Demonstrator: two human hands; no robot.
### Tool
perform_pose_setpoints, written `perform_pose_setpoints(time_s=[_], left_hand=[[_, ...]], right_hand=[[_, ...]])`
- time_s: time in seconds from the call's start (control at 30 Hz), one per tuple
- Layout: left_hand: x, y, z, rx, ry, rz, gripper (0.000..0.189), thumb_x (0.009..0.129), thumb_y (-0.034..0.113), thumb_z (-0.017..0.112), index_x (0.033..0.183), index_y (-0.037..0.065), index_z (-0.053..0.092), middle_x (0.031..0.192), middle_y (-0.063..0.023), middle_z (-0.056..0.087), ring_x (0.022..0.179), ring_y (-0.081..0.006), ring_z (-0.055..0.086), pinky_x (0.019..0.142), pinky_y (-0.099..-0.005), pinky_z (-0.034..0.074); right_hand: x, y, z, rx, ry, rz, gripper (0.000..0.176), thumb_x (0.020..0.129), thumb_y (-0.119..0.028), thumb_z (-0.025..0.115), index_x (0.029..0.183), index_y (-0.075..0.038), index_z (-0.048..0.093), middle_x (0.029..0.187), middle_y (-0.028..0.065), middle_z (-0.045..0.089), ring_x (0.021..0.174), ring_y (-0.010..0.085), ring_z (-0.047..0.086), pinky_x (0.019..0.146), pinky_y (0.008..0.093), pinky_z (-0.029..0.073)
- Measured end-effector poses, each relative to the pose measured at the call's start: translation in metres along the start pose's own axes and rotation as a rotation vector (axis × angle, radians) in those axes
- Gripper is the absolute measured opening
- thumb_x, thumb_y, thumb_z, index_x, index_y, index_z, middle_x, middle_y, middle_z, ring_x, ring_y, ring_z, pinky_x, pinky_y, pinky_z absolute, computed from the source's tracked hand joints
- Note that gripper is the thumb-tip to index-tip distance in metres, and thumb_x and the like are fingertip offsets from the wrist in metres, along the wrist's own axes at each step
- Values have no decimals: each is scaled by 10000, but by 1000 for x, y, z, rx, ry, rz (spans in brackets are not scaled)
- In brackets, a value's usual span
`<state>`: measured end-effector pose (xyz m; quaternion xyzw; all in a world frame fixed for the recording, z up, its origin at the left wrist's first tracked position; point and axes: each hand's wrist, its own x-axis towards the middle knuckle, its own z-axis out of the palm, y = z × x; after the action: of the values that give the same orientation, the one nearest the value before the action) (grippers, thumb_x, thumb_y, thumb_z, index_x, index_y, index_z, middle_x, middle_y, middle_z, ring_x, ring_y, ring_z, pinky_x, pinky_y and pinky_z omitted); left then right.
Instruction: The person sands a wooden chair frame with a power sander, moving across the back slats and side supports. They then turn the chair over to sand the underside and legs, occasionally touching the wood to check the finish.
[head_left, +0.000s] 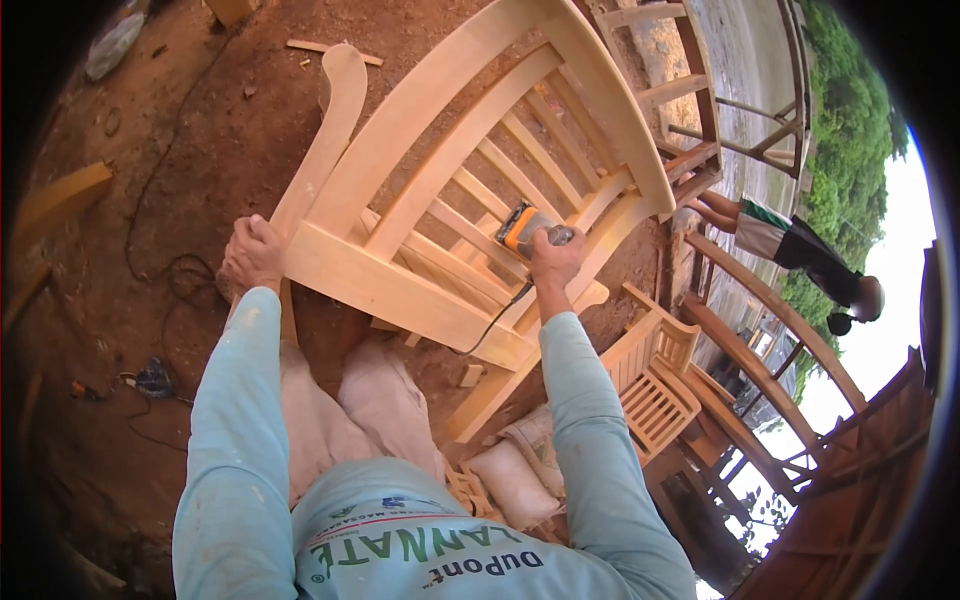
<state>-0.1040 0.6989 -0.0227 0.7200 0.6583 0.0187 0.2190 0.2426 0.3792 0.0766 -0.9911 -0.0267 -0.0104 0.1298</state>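
A pale, unpainted wooden bench [385,288] with a slatted back lies tilted in front of me. My left hand [252,256] is closed around its near left corner, where the curved armrest [338,110] meets the frame. In my right hand [556,258] is an orange and black electric sander [519,230], held against the bench near the slats and the right-hand rail. Its sanding face is hidden from me. From the sander a dark cord [488,328] runs down across the lower beam.
On the brown dirt floor at left lie a power tool [154,378], loose cable [185,268] and a wooden beam [62,203]. Filled sacks [512,482] and a slatted chair [655,410] are at lower right. A person [800,245] stands beyond the wooden frames [775,290].
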Motion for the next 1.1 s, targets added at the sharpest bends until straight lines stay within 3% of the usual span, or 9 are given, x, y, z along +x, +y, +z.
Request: perform_pose_setpoints(time_s=[0.6,1.1], left_hand=[[0,8,-7,10,-22,-30,394,1014,447,493,1039,116,705,1029,-155,765,1008,-402,703,872,-538,526],[0,3,-3,-4,-28,-14,394,1010,434,502,1050,101,708,1037,-154,766,1006,-402,704,881,-534,526]], right_hand=[[-30,-144,16,-104,-147,84,780,758,-417,737,1393,-18,521,1308,269,569,1203,449,606,1058,532,498],[-32,-170,21,-175,-189,68,814,783,-418,753,1400,39,480,1333,303,553,1239,465,586,1084,534,481]])
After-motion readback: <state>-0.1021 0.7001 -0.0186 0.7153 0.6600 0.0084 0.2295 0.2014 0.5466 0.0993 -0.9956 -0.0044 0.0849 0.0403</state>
